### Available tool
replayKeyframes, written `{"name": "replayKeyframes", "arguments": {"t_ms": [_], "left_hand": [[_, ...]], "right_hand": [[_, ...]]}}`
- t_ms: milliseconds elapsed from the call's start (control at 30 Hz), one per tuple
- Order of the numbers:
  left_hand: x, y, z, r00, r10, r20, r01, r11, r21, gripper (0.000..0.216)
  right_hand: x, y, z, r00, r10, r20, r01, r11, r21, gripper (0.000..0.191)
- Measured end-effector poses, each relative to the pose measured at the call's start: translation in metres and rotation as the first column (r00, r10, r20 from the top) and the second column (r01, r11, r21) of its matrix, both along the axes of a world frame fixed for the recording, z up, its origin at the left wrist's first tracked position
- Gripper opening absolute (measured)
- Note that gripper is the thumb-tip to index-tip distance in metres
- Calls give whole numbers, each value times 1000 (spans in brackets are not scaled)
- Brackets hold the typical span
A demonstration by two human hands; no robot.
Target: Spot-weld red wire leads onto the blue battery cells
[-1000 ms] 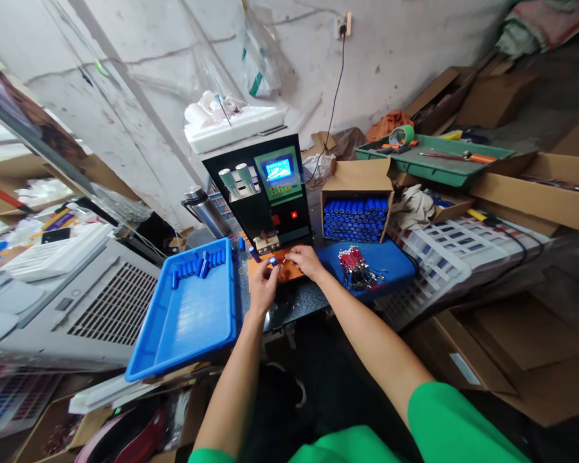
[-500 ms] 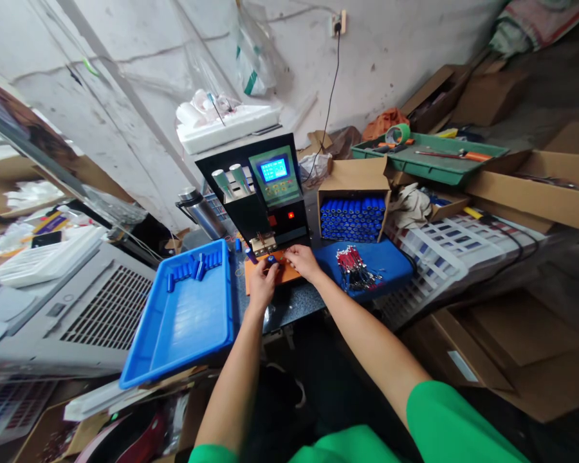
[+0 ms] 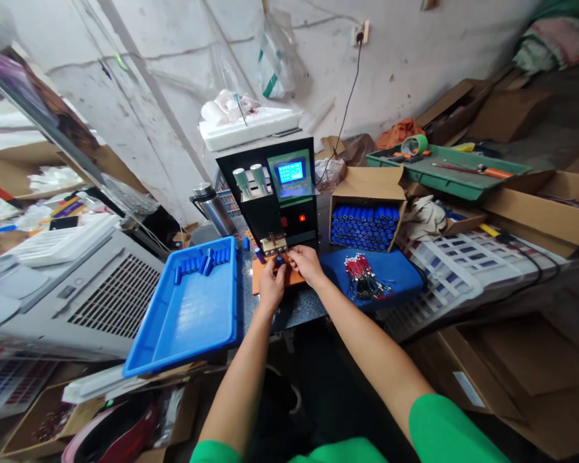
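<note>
Both my hands meet over an orange pad (image 3: 265,283) in front of a black spot-welding machine (image 3: 275,196). My left hand (image 3: 271,285) and my right hand (image 3: 307,264) are closed together on a small blue battery cell (image 3: 280,258) held just under the machine's welding tips (image 3: 273,245). A blue tray (image 3: 193,308) with several blue cells at its far end lies to my left. To my right a blue mat (image 3: 390,273) carries a heap of red-ended wire leads (image 3: 364,278).
A cardboard box (image 3: 367,215) packed with blue cells stands right of the machine. A steel flask (image 3: 213,209) stands to its left, a grey vented unit (image 3: 101,296) further left. A green tool tray (image 3: 444,170) and cardboard boxes fill the right side.
My hands have moved the cell forward, from over the pad to right under the welding tips. The camera has shifted a little.
</note>
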State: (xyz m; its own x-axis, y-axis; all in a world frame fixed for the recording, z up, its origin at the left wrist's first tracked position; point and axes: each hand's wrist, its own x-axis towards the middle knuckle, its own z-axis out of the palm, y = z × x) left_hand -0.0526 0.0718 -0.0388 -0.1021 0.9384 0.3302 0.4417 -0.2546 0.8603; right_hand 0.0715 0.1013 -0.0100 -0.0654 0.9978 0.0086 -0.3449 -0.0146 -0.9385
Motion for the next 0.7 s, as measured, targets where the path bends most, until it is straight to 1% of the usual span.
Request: {"name": "replayKeyframes", "arguments": {"t_ms": [133, 267, 367, 500, 700], "left_hand": [[0, -1, 0, 999, 20, -28, -19, 1000, 3, 32], [0, -2, 0, 999, 24, -33, -24, 1000, 19, 31], [1, -2, 1, 999, 25, -31, -25, 999, 22, 31], [1, -1, 0, 999, 28, -25, -28, 999, 20, 31], [1, -1, -1, 999, 23, -25, -22, 999, 27, 29]], "right_hand": [[-7, 2, -3, 999, -12, 41, 11, 1000, 20, 23], [-11, 3, -7, 989, -58, 135, 52, 998, 44, 21], [-13, 5, -10, 981, -87, 174, 78, 995, 54, 20], [-16, 6, -10, 976, -94, 195, 87, 995, 48, 21], [-15, 3, -6, 980, -78, 182, 75, 997, 23, 18]]}}
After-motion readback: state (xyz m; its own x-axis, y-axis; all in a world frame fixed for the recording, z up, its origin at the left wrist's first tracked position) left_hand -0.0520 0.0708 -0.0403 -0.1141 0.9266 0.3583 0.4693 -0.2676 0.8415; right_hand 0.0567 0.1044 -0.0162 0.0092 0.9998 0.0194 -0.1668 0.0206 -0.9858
